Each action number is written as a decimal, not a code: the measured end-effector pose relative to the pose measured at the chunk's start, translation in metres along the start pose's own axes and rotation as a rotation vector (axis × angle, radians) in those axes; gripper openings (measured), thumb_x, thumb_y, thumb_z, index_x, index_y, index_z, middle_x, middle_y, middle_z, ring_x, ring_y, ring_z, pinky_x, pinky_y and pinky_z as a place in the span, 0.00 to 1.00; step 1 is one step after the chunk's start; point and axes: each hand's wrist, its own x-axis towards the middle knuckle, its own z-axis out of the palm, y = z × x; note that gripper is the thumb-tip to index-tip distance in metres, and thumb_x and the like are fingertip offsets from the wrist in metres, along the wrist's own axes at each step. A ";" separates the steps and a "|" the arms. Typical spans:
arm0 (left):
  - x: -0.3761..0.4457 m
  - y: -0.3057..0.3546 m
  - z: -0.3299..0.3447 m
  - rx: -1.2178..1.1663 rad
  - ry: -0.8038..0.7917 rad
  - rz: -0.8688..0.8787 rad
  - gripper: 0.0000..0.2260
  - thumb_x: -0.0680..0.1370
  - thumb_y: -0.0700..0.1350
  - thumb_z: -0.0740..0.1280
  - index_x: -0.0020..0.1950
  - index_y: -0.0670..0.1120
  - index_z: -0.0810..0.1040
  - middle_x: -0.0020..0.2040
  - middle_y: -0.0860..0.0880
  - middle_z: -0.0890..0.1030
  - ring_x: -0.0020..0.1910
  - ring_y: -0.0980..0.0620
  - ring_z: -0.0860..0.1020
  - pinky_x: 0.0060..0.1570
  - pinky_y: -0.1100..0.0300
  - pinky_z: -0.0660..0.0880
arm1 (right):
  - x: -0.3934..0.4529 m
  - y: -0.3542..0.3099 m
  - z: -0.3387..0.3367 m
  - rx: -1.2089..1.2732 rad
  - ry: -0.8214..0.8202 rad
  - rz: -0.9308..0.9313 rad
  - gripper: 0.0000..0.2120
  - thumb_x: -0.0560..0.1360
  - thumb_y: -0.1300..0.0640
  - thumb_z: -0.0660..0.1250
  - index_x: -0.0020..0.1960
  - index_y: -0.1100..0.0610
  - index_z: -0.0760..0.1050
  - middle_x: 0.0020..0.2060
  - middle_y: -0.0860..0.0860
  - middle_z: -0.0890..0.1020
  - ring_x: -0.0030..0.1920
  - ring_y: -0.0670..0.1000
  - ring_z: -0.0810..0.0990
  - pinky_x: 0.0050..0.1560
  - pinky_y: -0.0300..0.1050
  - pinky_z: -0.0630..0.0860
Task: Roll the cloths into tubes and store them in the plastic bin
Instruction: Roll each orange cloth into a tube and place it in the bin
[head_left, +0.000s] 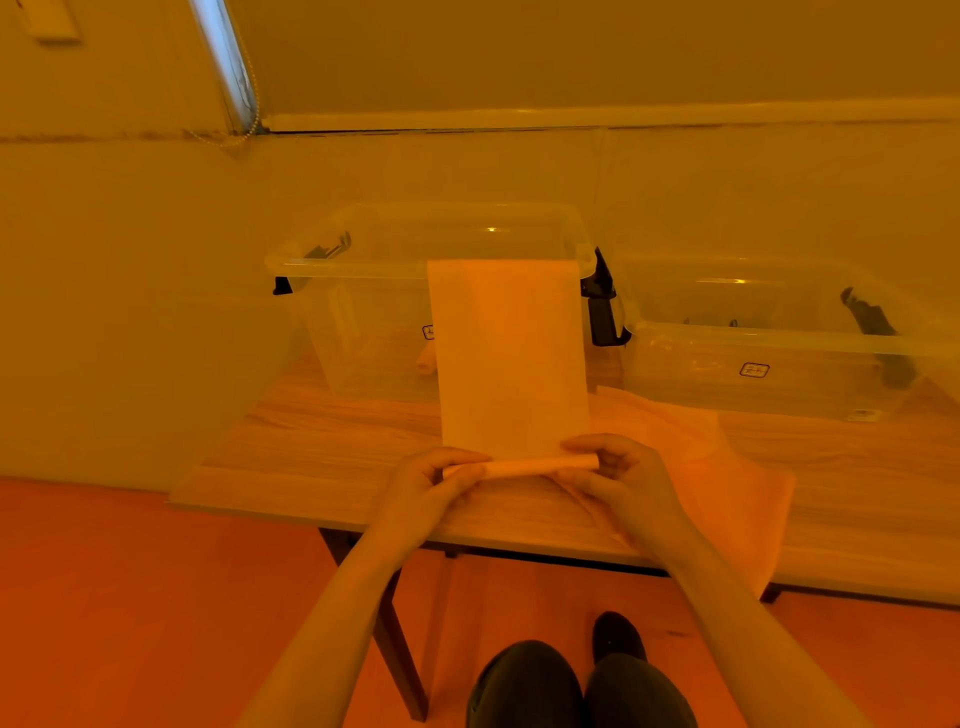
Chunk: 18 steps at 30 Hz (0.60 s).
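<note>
Both hands pinch the cloth's (511, 358) rolled near edge on the table (322, 447): left hand (434, 486) at its left end, right hand (618, 475) at its right. Unrolled length drapes over the plastic bin's (363, 270) rim.

cloth (509, 358) – matt, soft | bin (363, 270) – clear glossy plastic | table (322, 447) – wood-grain

bin (779, 384) label (754, 370) — illegible, no readable text

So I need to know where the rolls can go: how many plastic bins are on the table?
2. One bin stands at the back behind the cloth; the other bin sits to its right. More may lie out of view.
</note>
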 end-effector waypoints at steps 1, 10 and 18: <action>0.000 0.000 0.001 -0.005 0.000 -0.003 0.06 0.76 0.45 0.68 0.48 0.52 0.83 0.39 0.50 0.84 0.37 0.54 0.80 0.42 0.58 0.76 | 0.000 -0.001 0.000 -0.020 0.003 -0.008 0.11 0.68 0.64 0.74 0.49 0.55 0.82 0.46 0.50 0.84 0.47 0.47 0.83 0.44 0.39 0.80; -0.001 0.000 -0.001 0.025 -0.022 0.008 0.08 0.73 0.45 0.72 0.51 0.55 0.82 0.49 0.56 0.82 0.49 0.62 0.78 0.46 0.64 0.75 | 0.002 0.001 0.002 0.063 0.022 0.022 0.03 0.72 0.64 0.70 0.45 0.60 0.81 0.38 0.55 0.85 0.40 0.51 0.83 0.40 0.40 0.80; -0.001 0.001 0.000 0.044 0.006 -0.005 0.05 0.73 0.47 0.72 0.45 0.57 0.83 0.43 0.55 0.82 0.45 0.57 0.79 0.43 0.64 0.73 | 0.002 0.002 0.000 -0.008 0.017 0.007 0.07 0.68 0.63 0.74 0.45 0.57 0.82 0.42 0.54 0.85 0.44 0.52 0.83 0.44 0.44 0.80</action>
